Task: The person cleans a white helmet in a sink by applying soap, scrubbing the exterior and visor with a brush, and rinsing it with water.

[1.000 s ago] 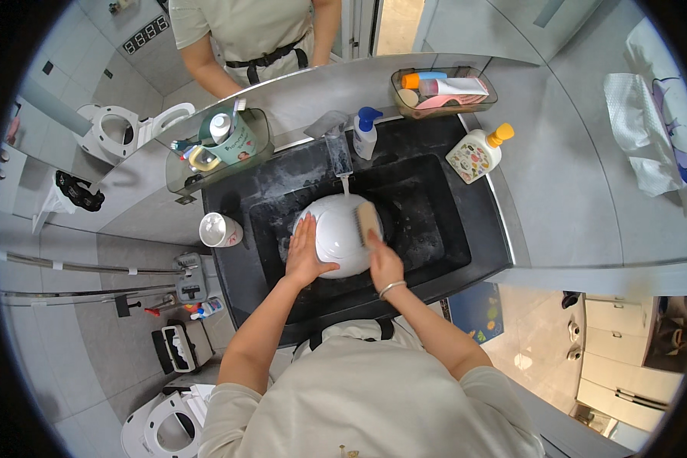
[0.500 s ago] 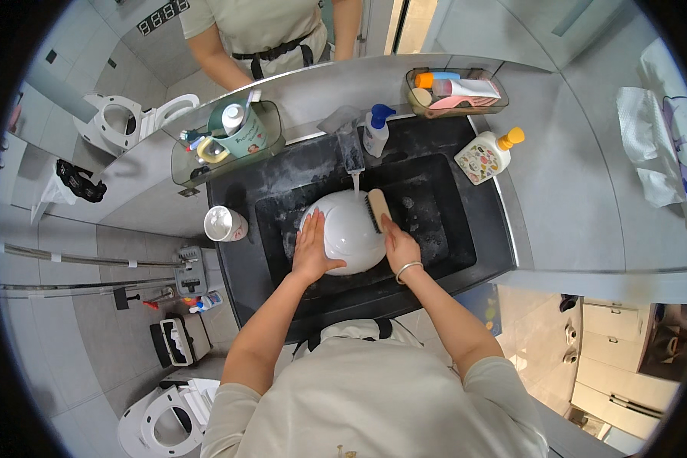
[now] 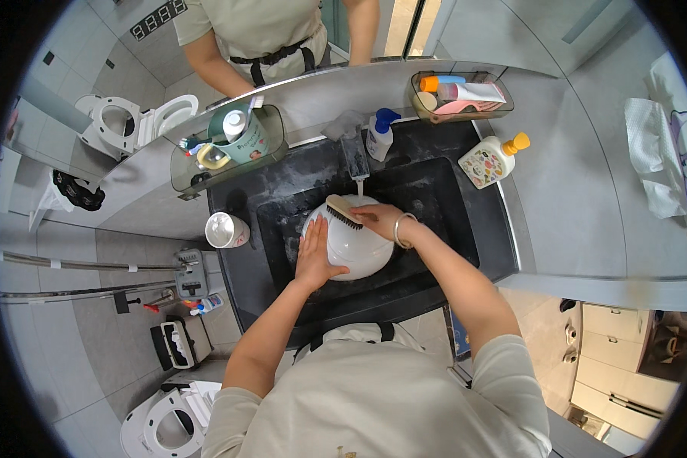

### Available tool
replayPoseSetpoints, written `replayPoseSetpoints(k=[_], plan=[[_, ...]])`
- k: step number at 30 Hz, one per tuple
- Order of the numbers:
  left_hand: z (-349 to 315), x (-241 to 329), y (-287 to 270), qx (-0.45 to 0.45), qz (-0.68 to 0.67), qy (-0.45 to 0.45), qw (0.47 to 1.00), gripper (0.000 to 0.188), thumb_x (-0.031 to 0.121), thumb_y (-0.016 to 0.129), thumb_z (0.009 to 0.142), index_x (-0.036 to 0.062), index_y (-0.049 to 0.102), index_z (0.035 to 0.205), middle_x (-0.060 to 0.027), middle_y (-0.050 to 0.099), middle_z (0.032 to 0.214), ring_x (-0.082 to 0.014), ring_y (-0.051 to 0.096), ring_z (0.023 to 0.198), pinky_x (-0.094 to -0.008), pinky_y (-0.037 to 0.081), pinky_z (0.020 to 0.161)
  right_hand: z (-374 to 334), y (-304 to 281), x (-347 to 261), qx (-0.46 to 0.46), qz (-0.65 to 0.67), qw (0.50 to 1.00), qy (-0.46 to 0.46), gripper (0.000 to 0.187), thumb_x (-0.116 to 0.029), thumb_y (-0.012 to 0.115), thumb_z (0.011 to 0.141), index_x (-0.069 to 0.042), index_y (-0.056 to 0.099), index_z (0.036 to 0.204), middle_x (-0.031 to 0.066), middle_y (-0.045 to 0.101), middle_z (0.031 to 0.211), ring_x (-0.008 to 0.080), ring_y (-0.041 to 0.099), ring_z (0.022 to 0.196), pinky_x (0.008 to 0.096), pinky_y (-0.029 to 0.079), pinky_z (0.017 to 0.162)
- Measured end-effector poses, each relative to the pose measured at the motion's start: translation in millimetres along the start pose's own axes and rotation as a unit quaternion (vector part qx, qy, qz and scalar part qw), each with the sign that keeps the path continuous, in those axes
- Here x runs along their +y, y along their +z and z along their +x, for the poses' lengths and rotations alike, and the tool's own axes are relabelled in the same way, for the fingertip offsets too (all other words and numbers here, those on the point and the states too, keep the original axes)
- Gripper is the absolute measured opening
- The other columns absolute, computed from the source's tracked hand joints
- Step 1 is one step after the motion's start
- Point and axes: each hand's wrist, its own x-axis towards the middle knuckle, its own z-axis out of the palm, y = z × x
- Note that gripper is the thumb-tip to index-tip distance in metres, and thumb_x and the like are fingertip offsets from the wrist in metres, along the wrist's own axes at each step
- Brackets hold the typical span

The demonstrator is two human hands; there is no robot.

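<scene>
A glossy white dome-shaped object (image 3: 359,250), rounded side up, sits in the black sink (image 3: 456,221); I cannot tell its exact kind. Against its left side my left hand (image 3: 314,258) lies with fingers stretched out and thumb spread. My right hand (image 3: 382,220), with a bracelet at the wrist, grips a scrub brush (image 3: 339,204) with a light wooden back and dark bristles. The bristles rest against the upper part of the dome. Just behind, water runs from the faucet (image 3: 356,159) onto or close by the dome's far edge.
A white pump bottle (image 3: 378,137) with a blue top stands beside the faucet. At the right corner is a yellow-capped bottle (image 3: 487,162), at the left a white cup (image 3: 227,230). Clear trays hold a green cup (image 3: 244,141) and several tubes (image 3: 472,93).
My right hand has swept the brush leftward across the dome, from its right side to its upper left. My left hand stays on the dome's left side.
</scene>
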Motion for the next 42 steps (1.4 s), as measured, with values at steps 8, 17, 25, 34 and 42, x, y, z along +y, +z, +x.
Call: replayPoseSetpoints(k=[8, 17, 25, 34, 42], plan=[[0.6, 2.6, -2.3, -0.007, -0.001, -0.011, 1.0, 0.121, 0.039, 0.081, 0.051, 0.0054, 0.008, 0.141, -0.0102, 0.007, 0.148, -0.0276, 0.005, 0.137, -0.0452, 0.011, 0.109, 38.0, -78.4, 68.8, -0.127, -0.126, 0.981, 0.076, 0.032, -0.029, 0.051, 0.088, -0.018, 0.058, 0.117, 0.0095, 0.059, 0.113, 0.0251, 0.055, 0.102, 0.031, 0.04, 0.09], [1.7, 3.6, -3.2, -0.015, 0.003, -0.024, 1.0, 0.121, 0.039, 0.081, 0.05, 0.0037, 0.009, 0.14, -0.0104, 0.008, 0.148, -0.0269, 0.007, 0.136, -0.0455, 0.013, 0.108, 77.9, -19.9, -6.2, -0.121, -0.054, 0.991, 0.035, 0.037, -0.042, 0.046, 0.088, -0.024, 0.055, 0.119, 0.009, 0.056, 0.118, 0.0241, 0.053, 0.107, 0.0324, 0.04, 0.091], [1.6, 4.6, -3.3, -0.009, 0.009, -0.019, 1.0, 0.121, 0.04, 0.081, 0.051, 0.0049, 0.009, 0.141, -0.0104, 0.009, 0.147, -0.027, 0.008, 0.136, -0.045, 0.014, 0.108, 99.4, -8.7, 38.1, -0.077, -0.038, 0.996, -0.031, 0.037, -0.045, 0.037, 0.09, -0.023, 0.057, 0.113, 0.0093, 0.06, 0.111, 0.0252, 0.056, 0.103, 0.0333, 0.042, 0.089], [1.4, 2.9, -3.4, -0.009, 0.006, -0.017, 1.0, 0.122, 0.038, 0.082, 0.05, 0.0046, 0.008, 0.141, -0.0119, 0.01, 0.147, -0.0282, 0.008, 0.136, -0.0445, 0.013, 0.108, 89.7, -7.8, 8.8, -0.048, -0.065, 0.995, 0.05, 0.039, -0.044, 0.044, 0.087, -0.016, 0.059, 0.109, 0.0117, 0.061, 0.107, 0.0291, 0.057, 0.099, 0.0351, 0.043, 0.085], [2.4, 4.2, -3.7, -0.012, -0.005, -0.019, 1.0, 0.122, 0.039, 0.081, 0.05, 0.0059, 0.008, 0.141, -0.0099, 0.009, 0.148, -0.0264, 0.006, 0.137, -0.0443, 0.012, 0.108, 16.2, -67.7, 92.3, -0.031, -0.134, 0.988, 0.068, 0.035, -0.036, 0.044, 0.09, -0.016, 0.058, 0.115, 0.0135, 0.058, 0.111, 0.0304, 0.055, 0.101, 0.035, 0.042, 0.086]])
